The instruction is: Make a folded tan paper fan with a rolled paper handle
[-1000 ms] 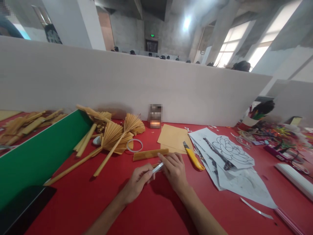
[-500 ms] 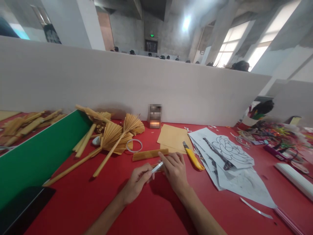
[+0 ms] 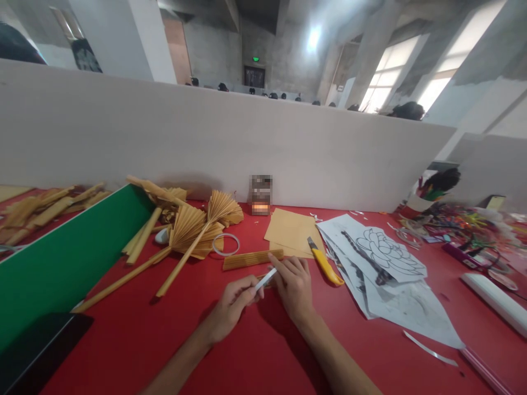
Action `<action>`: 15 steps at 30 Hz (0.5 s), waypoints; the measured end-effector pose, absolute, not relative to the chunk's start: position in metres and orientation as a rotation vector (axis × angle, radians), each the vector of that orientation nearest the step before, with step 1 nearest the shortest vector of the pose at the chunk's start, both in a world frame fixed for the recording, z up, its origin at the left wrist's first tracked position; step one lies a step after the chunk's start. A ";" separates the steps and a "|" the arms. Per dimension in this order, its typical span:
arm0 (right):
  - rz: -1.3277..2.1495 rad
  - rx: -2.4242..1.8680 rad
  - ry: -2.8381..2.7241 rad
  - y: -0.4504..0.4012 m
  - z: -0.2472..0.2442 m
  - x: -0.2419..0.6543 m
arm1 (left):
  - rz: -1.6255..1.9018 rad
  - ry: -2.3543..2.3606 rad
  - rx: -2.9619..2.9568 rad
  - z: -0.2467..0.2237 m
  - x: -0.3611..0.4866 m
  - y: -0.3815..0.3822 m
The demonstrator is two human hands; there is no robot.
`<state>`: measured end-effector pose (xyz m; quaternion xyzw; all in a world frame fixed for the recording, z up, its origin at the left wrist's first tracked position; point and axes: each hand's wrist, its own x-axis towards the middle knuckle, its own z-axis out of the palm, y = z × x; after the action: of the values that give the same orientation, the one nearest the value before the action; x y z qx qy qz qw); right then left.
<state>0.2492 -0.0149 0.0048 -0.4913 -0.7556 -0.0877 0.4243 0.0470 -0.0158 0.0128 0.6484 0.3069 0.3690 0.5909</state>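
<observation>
My left hand is closed on the lower end of a thin white strip. The fingers of my right hand are closed at the strip's upper end. Just behind my hands lies a pleated strip of tan paper. A small tan piece shows partly between my hands, mostly hidden. Pleated paper fans on rolled sticks lie to the left, beside a roll of tape. A yellow cutter rests right of my right hand, near tan paper sheets.
A green divider slants along the left, with a black object in front. White papers with a flower drawing lie right. Farther right are a white bar and colourful craft items. A pale partition stands behind the red table.
The tip of the white strip has shifted slightly up and right between my hands. My right hand has moved slightly. Other table items stay in place.
</observation>
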 end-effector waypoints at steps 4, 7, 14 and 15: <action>-0.276 -1.194 -1.911 -0.016 0.007 0.249 | 0.903 0.759 1.524 0.011 0.046 -0.013; -0.306 -1.194 -1.928 -0.017 0.008 0.247 | 0.927 0.800 1.538 0.009 0.046 -0.012; -0.333 -1.202 -1.949 -0.018 0.010 0.247 | 0.953 0.835 1.568 0.009 0.048 -0.012; -0.329 -1.206 -1.954 -0.019 0.010 0.247 | 0.958 0.840 1.569 0.010 0.049 -0.012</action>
<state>0.2468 -0.0187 0.0099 -0.4766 -0.7722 -0.1301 0.3994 0.0488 -0.0117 0.0097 0.6578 0.3520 0.4015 0.5313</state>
